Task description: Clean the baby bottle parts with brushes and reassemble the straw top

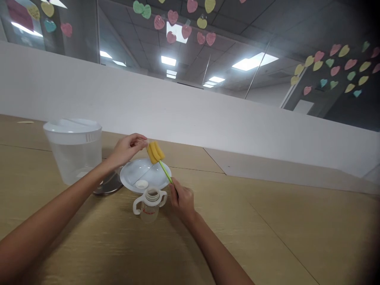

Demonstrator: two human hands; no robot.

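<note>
- Head view: hands apart; right hand (181, 202) clamped on green-handled sponge bottle brush (156, 153); left hand (127, 150) curled beside its sponge tip.
- Brush axis runs diagonally above white plate (127, 179); two-handled baby bottle (150, 206) just off plate rim, nearer right hand.

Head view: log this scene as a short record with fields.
Left hand: fingertips at the yellow sponge bottle brush with green handle, contact unclear
Right hand: holds the brush by its handle
Below hands: clear feeding bottle with white handles; round white plate
Rest: clear pitcher with white lid; pastel heart-shaped paper notes
</note>
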